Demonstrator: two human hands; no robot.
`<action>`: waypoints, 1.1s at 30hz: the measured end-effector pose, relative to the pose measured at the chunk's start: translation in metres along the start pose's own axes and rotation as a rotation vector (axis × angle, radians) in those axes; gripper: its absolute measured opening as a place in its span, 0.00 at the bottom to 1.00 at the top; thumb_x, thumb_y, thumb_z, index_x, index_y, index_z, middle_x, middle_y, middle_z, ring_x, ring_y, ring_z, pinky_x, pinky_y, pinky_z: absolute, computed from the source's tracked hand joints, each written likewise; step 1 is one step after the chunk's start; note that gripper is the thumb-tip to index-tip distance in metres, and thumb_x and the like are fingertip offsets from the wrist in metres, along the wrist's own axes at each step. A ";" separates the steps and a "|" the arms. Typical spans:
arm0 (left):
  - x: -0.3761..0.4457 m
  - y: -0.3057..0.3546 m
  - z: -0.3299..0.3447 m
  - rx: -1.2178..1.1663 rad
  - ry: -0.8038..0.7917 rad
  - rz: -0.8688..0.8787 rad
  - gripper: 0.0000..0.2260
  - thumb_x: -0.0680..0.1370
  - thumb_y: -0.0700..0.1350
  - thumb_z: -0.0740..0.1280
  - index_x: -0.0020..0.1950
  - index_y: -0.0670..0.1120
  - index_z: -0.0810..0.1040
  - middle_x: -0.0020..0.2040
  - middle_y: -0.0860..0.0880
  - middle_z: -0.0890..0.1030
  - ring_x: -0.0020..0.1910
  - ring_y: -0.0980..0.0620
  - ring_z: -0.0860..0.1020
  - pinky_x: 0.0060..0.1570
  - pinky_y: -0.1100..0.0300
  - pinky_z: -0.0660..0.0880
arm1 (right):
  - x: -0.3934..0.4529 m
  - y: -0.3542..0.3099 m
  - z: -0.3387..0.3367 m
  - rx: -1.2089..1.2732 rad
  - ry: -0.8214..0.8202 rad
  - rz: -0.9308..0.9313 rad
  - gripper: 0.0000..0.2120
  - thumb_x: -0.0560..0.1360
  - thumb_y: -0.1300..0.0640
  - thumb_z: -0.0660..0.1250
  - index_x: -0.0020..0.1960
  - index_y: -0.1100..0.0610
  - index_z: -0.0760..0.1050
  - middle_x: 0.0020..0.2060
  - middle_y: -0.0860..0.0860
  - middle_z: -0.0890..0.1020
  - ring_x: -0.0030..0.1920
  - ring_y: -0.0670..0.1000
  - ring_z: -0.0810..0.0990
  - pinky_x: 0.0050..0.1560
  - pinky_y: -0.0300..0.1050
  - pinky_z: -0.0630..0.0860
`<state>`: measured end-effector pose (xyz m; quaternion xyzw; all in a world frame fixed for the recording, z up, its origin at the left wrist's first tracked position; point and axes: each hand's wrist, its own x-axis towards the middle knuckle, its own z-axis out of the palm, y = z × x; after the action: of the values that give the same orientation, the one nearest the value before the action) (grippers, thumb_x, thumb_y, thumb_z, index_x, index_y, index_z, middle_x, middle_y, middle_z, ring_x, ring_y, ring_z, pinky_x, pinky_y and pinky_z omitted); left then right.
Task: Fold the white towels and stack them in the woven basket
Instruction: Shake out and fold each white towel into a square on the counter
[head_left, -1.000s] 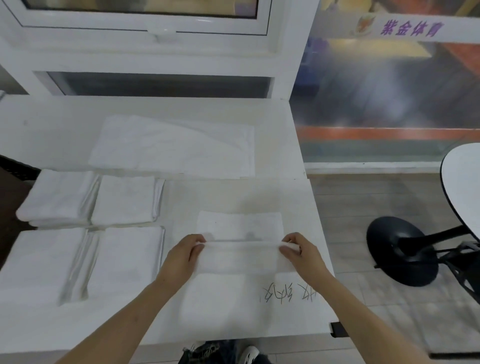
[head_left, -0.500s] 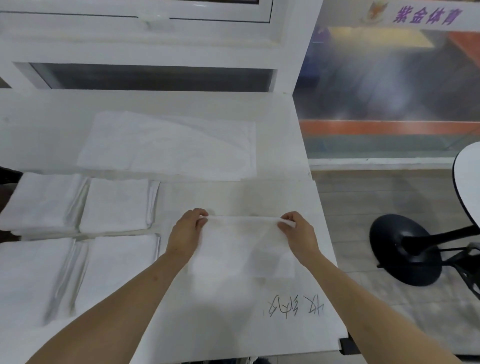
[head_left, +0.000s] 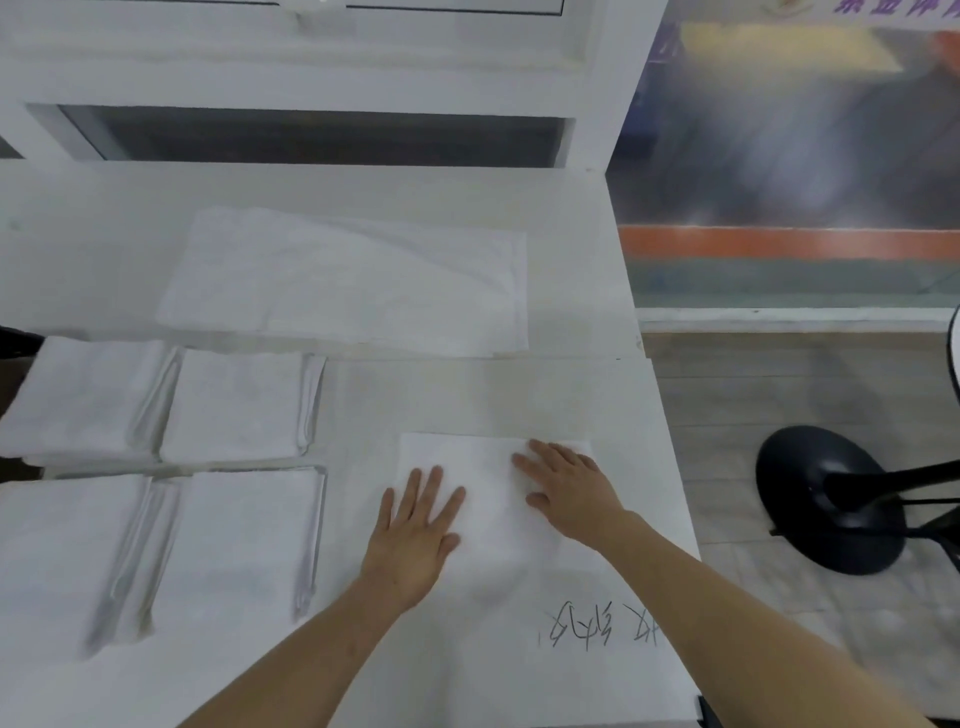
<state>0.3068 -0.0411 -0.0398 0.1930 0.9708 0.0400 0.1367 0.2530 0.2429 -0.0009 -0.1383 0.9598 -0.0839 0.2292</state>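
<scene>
hands (head_left: 415, 525) and (head_left: 566, 483) lie flat, fingers spread, on my folded towel (head_left: 488, 499), pressing its crease into the desk (head_left: 519, 686) before stacking.

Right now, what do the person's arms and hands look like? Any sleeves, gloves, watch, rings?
Both arms are bare for as far as the frame shows them: no sleeve edge is visible. The left hand and right hand are ungloved. No watch, bracelet or ring is visible on either, and no markings show on the hands or forearms. The upper arms are out of frame.
</scene>
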 end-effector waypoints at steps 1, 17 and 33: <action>0.005 0.000 -0.002 0.022 0.019 -0.016 0.26 0.83 0.58 0.50 0.82 0.58 0.54 0.84 0.45 0.51 0.82 0.39 0.51 0.76 0.38 0.48 | -0.005 -0.001 -0.001 -0.018 0.022 0.028 0.29 0.83 0.43 0.59 0.82 0.43 0.56 0.81 0.48 0.59 0.79 0.55 0.61 0.77 0.52 0.59; 0.046 0.039 -0.058 -1.327 0.090 -0.912 0.33 0.76 0.45 0.75 0.76 0.43 0.62 0.67 0.42 0.75 0.63 0.39 0.77 0.64 0.47 0.75 | -0.054 -0.026 0.024 0.356 0.006 0.397 0.26 0.80 0.41 0.65 0.75 0.42 0.62 0.59 0.50 0.72 0.50 0.59 0.82 0.53 0.52 0.80; 0.030 0.054 -0.165 -1.786 -0.147 -0.142 0.19 0.83 0.46 0.67 0.73 0.48 0.71 0.68 0.48 0.80 0.67 0.45 0.79 0.66 0.43 0.75 | -0.033 -0.021 -0.069 1.723 0.122 0.210 0.19 0.83 0.51 0.67 0.70 0.59 0.76 0.63 0.56 0.84 0.65 0.58 0.82 0.67 0.56 0.76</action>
<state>0.2536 0.0161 0.1177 -0.0434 0.5763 0.7589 0.2999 0.2538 0.2398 0.0778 0.1773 0.5805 -0.7668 0.2087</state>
